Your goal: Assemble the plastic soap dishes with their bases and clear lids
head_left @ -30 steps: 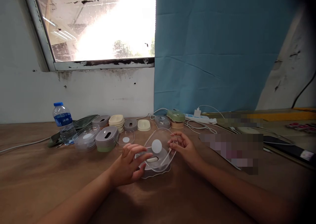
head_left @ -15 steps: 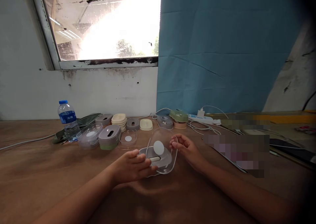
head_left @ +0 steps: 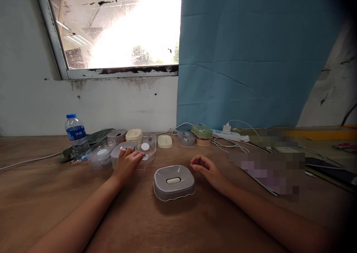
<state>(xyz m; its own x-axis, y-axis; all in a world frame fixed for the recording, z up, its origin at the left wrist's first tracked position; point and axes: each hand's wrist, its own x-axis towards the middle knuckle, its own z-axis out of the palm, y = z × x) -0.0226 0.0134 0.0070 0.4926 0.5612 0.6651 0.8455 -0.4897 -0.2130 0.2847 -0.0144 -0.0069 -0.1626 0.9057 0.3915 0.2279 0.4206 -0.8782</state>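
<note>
A grey oval box (head_left: 174, 186) with a slot in its top and a pale strip showing in it stands on the table before me. Just right of it hovers my right hand (head_left: 208, 168), its fingers loosely curved and apart, with nothing in them. My left hand (head_left: 128, 164) reaches to the back left, fingers at the near edge of a clear plastic cover (head_left: 150, 141) with a round white sticker. This cover is tilted above another clear cover (head_left: 147, 160). Close behind my left hand is a second grey slotted box (head_left: 118, 148), partly hidden by it.
More clear covers (head_left: 97, 158), a water bottle (head_left: 76, 134) and cream lids (head_left: 134, 135) stand at the left. A cream lid (head_left: 164, 141), a grey box (head_left: 186, 138) and a green box (head_left: 202, 130) line the back. Cables and a power strip (head_left: 227, 135) lie to the right.
The clear cover has left the front of the grey box and moved with my left hand to the back left. My right hand has let go of it and stays nearly in place.
</note>
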